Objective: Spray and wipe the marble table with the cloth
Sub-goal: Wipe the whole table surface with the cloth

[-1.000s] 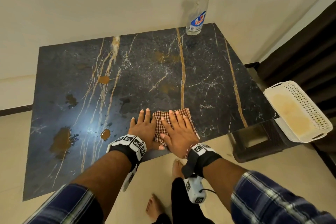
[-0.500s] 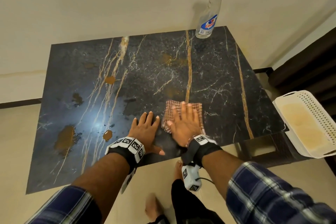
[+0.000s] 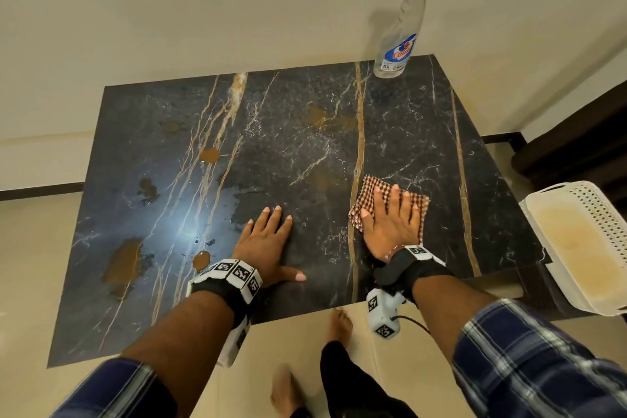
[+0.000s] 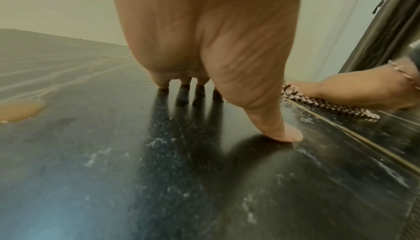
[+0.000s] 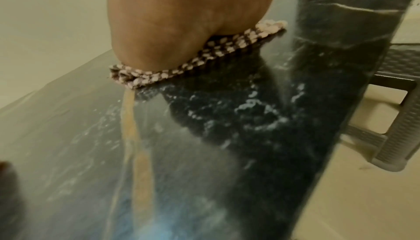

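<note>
The black marble table (image 3: 305, 146) with gold and white veins carries several brown stains (image 3: 124, 263) on its left half. My right hand (image 3: 390, 217) lies flat with straight fingers on a folded brown-and-white checked cloth (image 3: 371, 190), pressing it to the marble right of centre; the cloth's edge (image 5: 193, 64) shows under the palm. My left hand (image 3: 268, 241) rests flat and empty on the bare marble, thumb (image 4: 272, 127) spread, a hand's width left of the cloth (image 4: 322, 107). A clear spray bottle (image 3: 400, 41) with a blue trigger stands at the far right corner.
A white perforated plastic basket (image 3: 583, 244) sits right of the table, beside its near right corner. A dark wicker stool (image 5: 390, 136) stands below that edge. A brown puddle (image 4: 20, 110) lies left of my left hand. A cream wall runs behind the table.
My right hand has slid the cloth away from the near edge and to the right, apart from my left hand. The left hand has stayed flat on the marble.
</note>
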